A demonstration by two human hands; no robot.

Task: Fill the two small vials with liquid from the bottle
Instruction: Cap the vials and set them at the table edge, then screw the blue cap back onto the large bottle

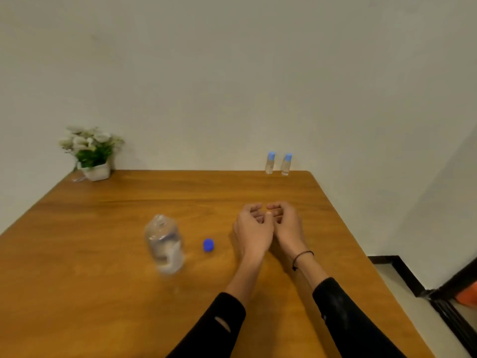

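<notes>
A clear plastic bottle (pixel 164 244) stands uncapped on the wooden table (pixel 108 218), partly filled with clear liquid. Its blue cap (pixel 208 245) lies on the table just to its right. Two small clear vials (pixel 270 163) (pixel 286 164) with light blue caps stand upright side by side at the table's far right edge, against the wall. My left hand (pixel 251 228) and my right hand (pixel 285 223) rest together right of the cap, fingers curled and touching each other. Neither hand visibly holds anything. Both hands are well short of the vials.
A small white pot of white flowers (pixel 93 153) stands at the table's far left corner. The table's right edge (pixel 361 254) drops to a tiled floor with a dark skirting and an orange object (pixel 467 295) at the far right.
</notes>
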